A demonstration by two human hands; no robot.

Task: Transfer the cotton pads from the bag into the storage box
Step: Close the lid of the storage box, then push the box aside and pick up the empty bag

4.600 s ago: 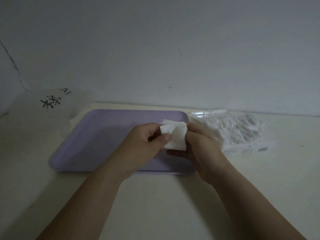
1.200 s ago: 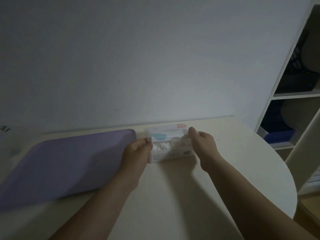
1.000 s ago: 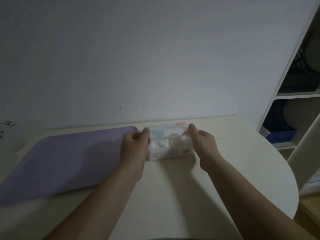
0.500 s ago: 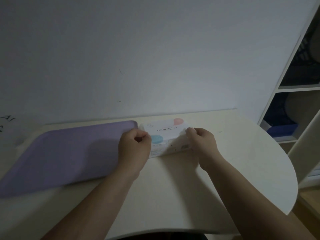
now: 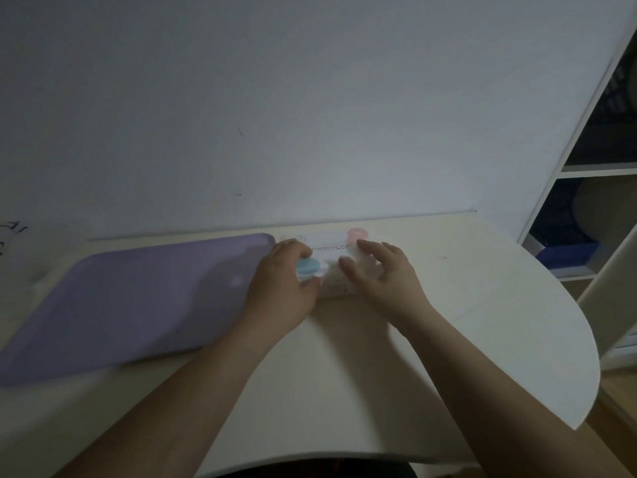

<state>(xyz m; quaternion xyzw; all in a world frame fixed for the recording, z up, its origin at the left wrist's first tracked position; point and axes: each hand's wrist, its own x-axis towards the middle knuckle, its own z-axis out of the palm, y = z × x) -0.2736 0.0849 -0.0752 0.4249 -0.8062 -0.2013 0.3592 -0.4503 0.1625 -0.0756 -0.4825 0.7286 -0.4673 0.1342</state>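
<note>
Right hand [image 5: 382, 277] has loosened up since half a second back. It was pinching the right end of the bag [image 5: 332, 248]; now its fingers are spread and only loosely bent over the bag's right half, thumb on the near side. Can't tell if the tips actually touch the film. Left hand [image 5: 284, 288] hasn't let go: fingers curled over the left end, thumb just under the blue dot, so that's the one holding it.

Bag lies flat on the table [image 5: 482, 322], printed face up, long axis running left-right along the wall, just beside the right corner of the purple tray [image 5: 155, 298]. It sits straight ahead of both sets of fingers, between the hands, so neither is really nearer. Both forearms come in from the near edge and angle inward, palms down.

My guess is opening it comes next, so the right hand needs a fresh grip on its end to pull against the left. No box that I can pick out, and no pads out yet.
</note>
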